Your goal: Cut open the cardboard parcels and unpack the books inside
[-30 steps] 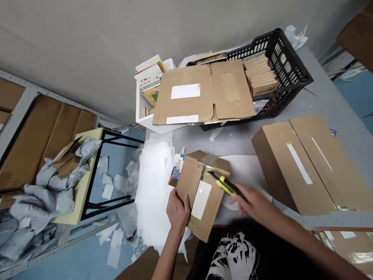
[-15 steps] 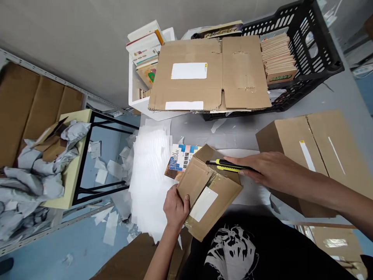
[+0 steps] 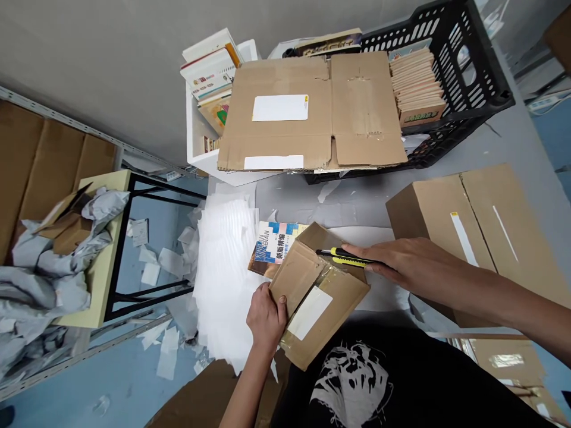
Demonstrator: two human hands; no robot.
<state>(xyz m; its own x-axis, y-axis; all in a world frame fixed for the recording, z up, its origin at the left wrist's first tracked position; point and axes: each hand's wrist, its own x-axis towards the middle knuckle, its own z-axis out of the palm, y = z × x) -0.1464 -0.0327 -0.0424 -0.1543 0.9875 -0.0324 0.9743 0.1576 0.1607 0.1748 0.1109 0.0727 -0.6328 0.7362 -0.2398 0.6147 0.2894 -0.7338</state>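
At the near edge of the grey worktop (image 3: 357, 205), the left hand (image 3: 266, 318) gripped a small cardboard carton (image 3: 322, 303), with the thumb lying on its open flap and the fingers curled under the edge. The right hand (image 3: 392, 264) was closed around a yellow and black utility knife (image 3: 345, 257), whose tip pointed to the left, just above the carton's far flap. The carton seemed light and stiff, but its flaps looked soft at the folds, and the brown packing tape (image 3: 332, 279) on it could be slippery, so the firm corner under the left hand appeared the better place to take hold. A white label (image 3: 310, 312) was stuck on its top face. A book with a blue and white cover (image 3: 276, 242) lay partly under the carton, at its far left side, and it looked rigid and easy to hold. Just left of it was a heap of white foam sheets (image 3: 225, 273), which seemed very light and soft. Farther away, a black plastic crate (image 3: 473, 77) held a stack of tan books (image 3: 417, 80), a white box (image 3: 196, 137) held other books, and a flattened cardboard sheet (image 3: 312, 113) lay across both. To the right stood a large taped carton (image 3: 450, 238).
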